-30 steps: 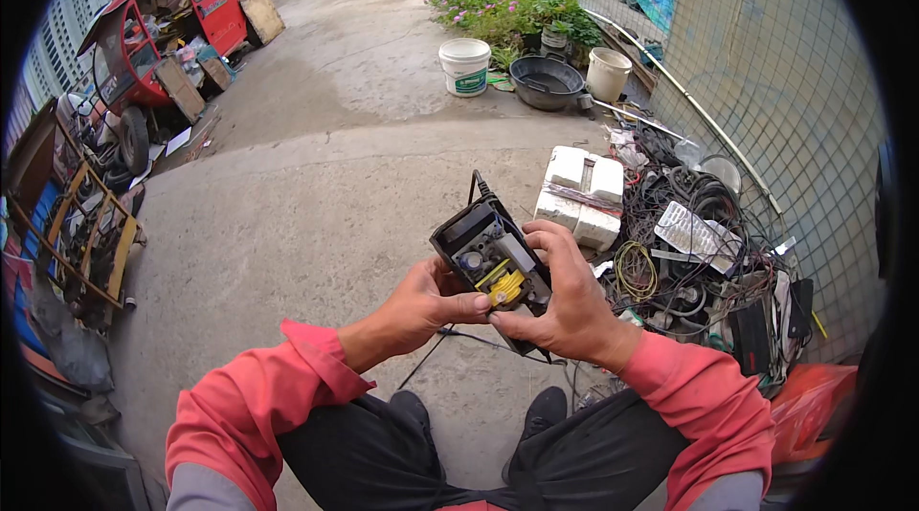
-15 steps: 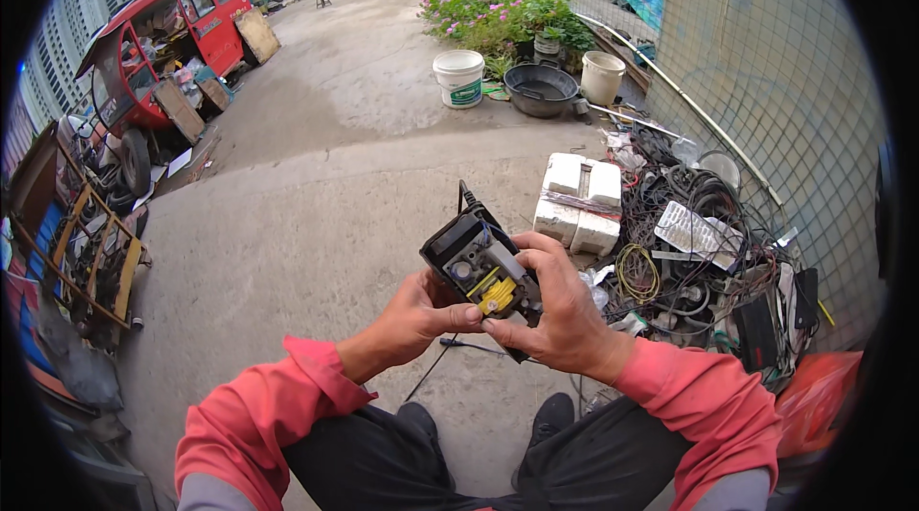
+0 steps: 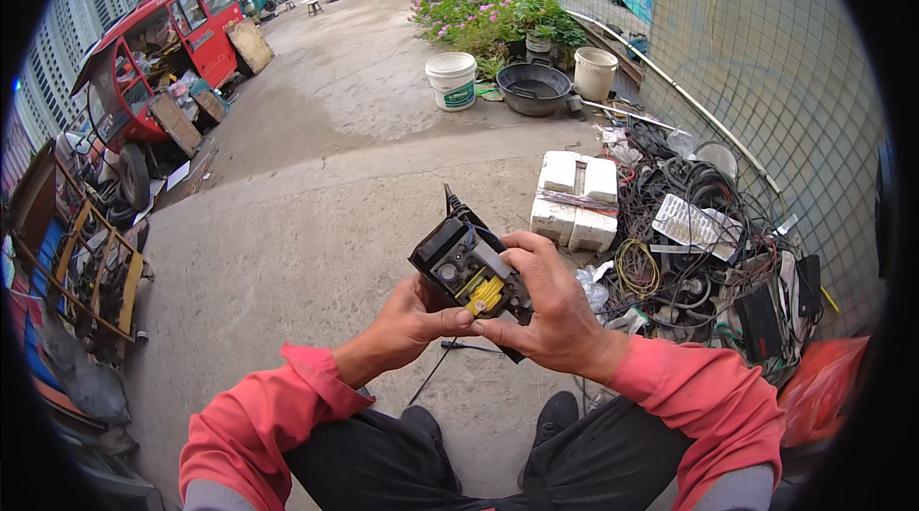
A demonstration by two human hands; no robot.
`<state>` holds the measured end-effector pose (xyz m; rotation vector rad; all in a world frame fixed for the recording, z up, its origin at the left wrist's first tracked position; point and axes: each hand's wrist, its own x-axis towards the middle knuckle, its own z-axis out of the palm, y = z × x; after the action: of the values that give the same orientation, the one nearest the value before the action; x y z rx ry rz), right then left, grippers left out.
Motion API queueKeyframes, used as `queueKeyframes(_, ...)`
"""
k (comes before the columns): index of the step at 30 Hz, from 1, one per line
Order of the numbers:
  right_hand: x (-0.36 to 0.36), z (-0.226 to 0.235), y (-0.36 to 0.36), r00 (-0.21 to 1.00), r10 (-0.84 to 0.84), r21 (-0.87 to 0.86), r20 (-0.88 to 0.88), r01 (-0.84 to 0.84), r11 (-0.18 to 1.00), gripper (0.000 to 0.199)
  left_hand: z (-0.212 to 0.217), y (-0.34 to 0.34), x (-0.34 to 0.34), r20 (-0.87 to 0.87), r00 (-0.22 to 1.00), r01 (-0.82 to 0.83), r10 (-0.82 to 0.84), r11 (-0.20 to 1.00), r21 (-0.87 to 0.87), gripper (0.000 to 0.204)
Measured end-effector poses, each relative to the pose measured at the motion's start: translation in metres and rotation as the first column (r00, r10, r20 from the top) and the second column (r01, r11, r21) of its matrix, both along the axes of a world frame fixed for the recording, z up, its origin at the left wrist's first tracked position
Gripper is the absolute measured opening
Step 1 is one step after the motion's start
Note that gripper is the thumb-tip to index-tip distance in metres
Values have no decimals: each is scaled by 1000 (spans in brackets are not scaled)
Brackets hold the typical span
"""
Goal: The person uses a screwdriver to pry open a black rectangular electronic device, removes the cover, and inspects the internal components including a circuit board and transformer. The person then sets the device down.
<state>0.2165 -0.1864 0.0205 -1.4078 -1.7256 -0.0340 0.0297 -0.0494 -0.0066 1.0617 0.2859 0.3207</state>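
Between my hands is an opened black power adapter (image 3: 450, 245), tilted, with its circuit parts facing up. A yellow-wrapped transformer (image 3: 485, 295) shows inside it, beside a grey metal heat sink and a round capacitor. A cord stub sticks out of its far end. My left hand (image 3: 414, 322) is closed around the near left side, its fingers hidden behind the casing. On the right side my right hand (image 3: 555, 312) grips it, fingers bent over the edge. Both thumbs almost meet at the near end, just below the transformer. A thin black cord (image 3: 471, 347) lies on the ground beneath.
A white foam block (image 3: 574, 200) sits right of my hands, beside a heap of tangled cables (image 3: 704, 253). Farther off are a white bucket (image 3: 451, 82), a dark basin (image 3: 534, 90) and flowering plants. A red vehicle (image 3: 177, 42) and a scrap-filled frame (image 3: 91, 267) stand left.
The adapter and both hands have shifted slightly left in the picture, and the view has tilted a little. My hold on the adapter looks almost the same.
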Motion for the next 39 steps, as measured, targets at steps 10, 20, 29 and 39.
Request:
queueKeyframes(10,-1,2,0,1000,-16,-14,-3,16,1000,69,4,-3,0,27,1000,-8,8,1000,5,62)
queueKeyframes(20,-2,1,2,998,20,-99,-60,-26,995,80,12,-4,2,-105,989,-101,100,995,0,64)
queueKeyframes(29,12,2,0,939,78,-224,-336,-161,961,98,12,7,-2,-30,978,-208,207,977,-44,58)
queueKeyframes(39,35,-5,-6,696,-21,-379,-718,-365,851,64,16,18,-12,26,961,-270,274,957,-106,55)
